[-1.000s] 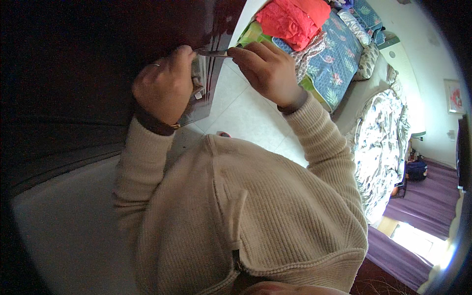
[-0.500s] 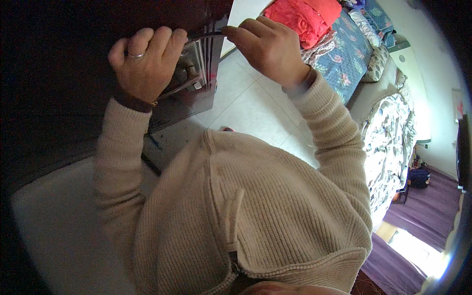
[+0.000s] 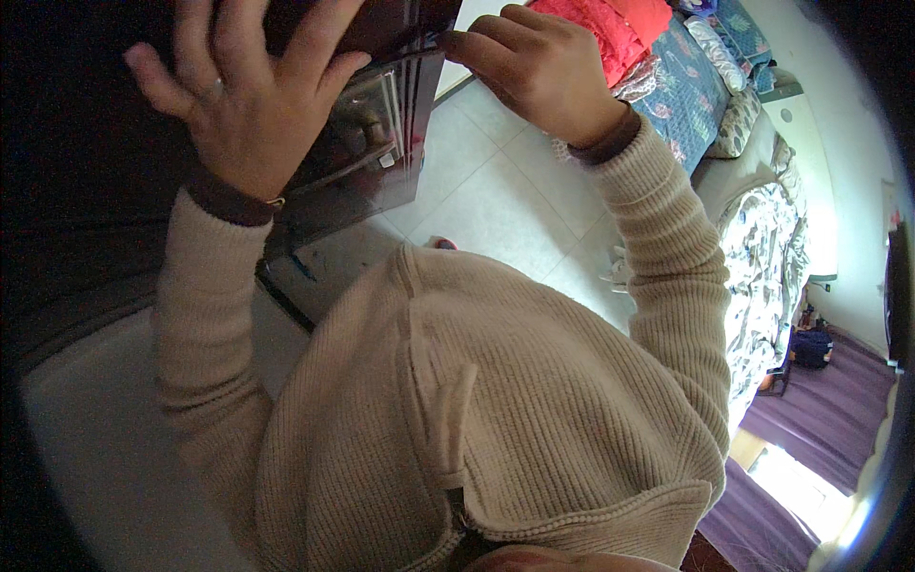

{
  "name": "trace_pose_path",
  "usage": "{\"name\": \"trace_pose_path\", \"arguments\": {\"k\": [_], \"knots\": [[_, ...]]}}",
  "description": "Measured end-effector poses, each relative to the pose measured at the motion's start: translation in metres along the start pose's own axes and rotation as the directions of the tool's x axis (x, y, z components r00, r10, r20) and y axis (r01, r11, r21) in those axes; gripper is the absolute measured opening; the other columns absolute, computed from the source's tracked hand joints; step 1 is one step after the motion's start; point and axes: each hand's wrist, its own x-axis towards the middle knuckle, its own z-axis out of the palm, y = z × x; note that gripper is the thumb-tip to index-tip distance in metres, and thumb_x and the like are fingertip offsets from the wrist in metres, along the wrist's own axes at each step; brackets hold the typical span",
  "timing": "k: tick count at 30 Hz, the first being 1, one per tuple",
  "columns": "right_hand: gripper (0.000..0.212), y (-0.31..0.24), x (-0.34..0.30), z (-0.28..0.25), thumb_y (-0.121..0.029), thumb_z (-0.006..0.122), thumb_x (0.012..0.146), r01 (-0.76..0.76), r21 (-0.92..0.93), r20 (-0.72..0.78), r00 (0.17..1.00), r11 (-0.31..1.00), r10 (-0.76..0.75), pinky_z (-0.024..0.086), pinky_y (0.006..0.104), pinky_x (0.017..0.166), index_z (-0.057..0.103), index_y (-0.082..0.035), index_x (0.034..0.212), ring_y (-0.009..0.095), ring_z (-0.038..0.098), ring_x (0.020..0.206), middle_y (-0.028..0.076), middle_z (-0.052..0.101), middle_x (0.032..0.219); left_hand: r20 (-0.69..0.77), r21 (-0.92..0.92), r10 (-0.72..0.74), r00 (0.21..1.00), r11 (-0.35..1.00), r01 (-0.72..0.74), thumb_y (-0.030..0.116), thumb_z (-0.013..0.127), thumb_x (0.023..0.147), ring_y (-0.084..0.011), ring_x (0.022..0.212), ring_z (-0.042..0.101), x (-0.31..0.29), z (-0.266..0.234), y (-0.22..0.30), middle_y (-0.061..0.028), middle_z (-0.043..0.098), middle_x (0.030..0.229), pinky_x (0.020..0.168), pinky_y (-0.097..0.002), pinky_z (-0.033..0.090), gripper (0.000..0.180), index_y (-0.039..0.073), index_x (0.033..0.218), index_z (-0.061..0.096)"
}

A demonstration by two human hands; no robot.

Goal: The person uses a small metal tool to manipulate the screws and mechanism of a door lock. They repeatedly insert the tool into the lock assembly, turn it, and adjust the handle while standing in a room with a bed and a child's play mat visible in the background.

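My left hand (image 3: 253, 114), with a ring on one finger, is spread wide in front of a dark, glossy piece of furniture (image 3: 405, 124). Nothing shows in its grasp, and its fingertips run out of the picture at the top. My right hand (image 3: 543, 71) is at the furniture's right edge, fingers curled and thumb side pressed in. A thin dark strip or edge meets its fingertips; what they hold is too dark to make out. Below the left hand's thumb, a framed glass panel (image 3: 367, 124) on the furniture shows reflections.
Pale floor tiles (image 3: 496, 186) lie between me and a bed with a blue floral cover (image 3: 667, 86). Red cloth (image 3: 620, 33) is heaped on it. Black-and-white patterned bedding (image 3: 762, 257) lies to the right, purple curtains (image 3: 810, 410) beyond. At lower left is a pale surface (image 3: 95, 410).
My left hand has gone from curled fingers to spread ones and moved up and left. My right hand has shifted slightly up and right, still curled.
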Motion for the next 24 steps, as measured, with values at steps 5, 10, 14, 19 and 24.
{"name": "trace_pose_path", "arguments": {"k": [5, 10, 14, 19, 24], "knots": [[0.015, -0.004, 0.009, -0.012, -0.016, 0.056, 0.070, 0.011, -0.032, 0.088, 0.996, 0.999, -0.009, 0.043, 0.0302, 0.048, 0.054, -0.007, 0.082, 0.018, 0.049, 0.059, 0.003, 0.047, 0.066, 0.016, 0.101, 0.027, 1.000, 0.994, -0.029, 0.030, 0.087, 0.047, -0.0432, 0.133, 0.013, 0.008, 0.006, -0.011, -0.0193, 0.017, 0.146, 0.100, -0.0671, 0.011, 0.105, 0.028, 0.138, 0.034], [0.016, -0.003, 0.009, -0.007, -0.016, 0.057, 0.069, 0.042, -0.021, 0.059, 0.997, 0.999, -0.040, 0.043, 0.0296, 0.048, 0.054, -0.007, 0.083, 0.017, 0.049, 0.059, 0.002, 0.048, 0.068, 0.001, 0.050, 0.020, 1.000, 0.999, -0.020, 0.029, 0.088, 0.045, -0.0426, 0.134, 0.013, 0.012, 0.001, -0.010, -0.0173, 0.017, 0.147, 0.100, -0.0671, 0.012, 0.107, 0.029, 0.137, 0.034], [0.016, -0.006, 0.016, -0.011, -0.015, 0.057, 0.069, 0.041, -0.033, 0.081, 0.996, 0.999, -0.038, 0.042, 0.0292, 0.047, 0.054, -0.007, 0.082, 0.017, 0.048, 0.058, 0.002, 0.049, 0.068, 0.037, 0.067, 0.033, 0.999, 0.997, -0.035, 0.028, 0.088, 0.046, -0.0422, 0.134, 0.012, 0.015, 0.001, -0.010, -0.0159, 0.016, 0.147, 0.099, -0.0676, 0.012, 0.106, 0.029, 0.137, 0.034], [0.017, -0.010, 0.017, -0.008, -0.015, 0.058, 0.069, 0.040, -0.064, 0.109, 0.993, 0.997, -0.033, 0.042, 0.0288, 0.047, 0.055, -0.007, 0.083, 0.017, 0.048, 0.059, 0.002, 0.050, 0.070, 0.015, 0.070, 0.041, 0.999, 0.997, -0.042, 0.028, 0.088, 0.046, -0.0419, 0.134, 0.012, 0.012, 0.005, -0.013, -0.0155, 0.017, 0.147, 0.099, -0.0680, 0.013, 0.105, 0.029, 0.137, 0.034], [0.015, -0.010, 0.014, -0.006, -0.015, 0.058, 0.069, 0.070, -0.083, 0.010, 0.998, 0.994, -0.070, 0.042, 0.0288, 0.047, 0.053, -0.007, 0.080, 0.016, 0.049, 0.060, 0.002, 0.051, 0.071, 0.002, 0.021, 0.001, 1.000, 1.000, -0.002, 0.027, 0.088, 0.045, -0.0419, 0.134, 0.012, 0.014, 0.004, -0.007, -0.0158, 0.017, 0.147, 0.099, -0.0678, 0.012, 0.107, 0.028, 0.137, 0.034]]}}
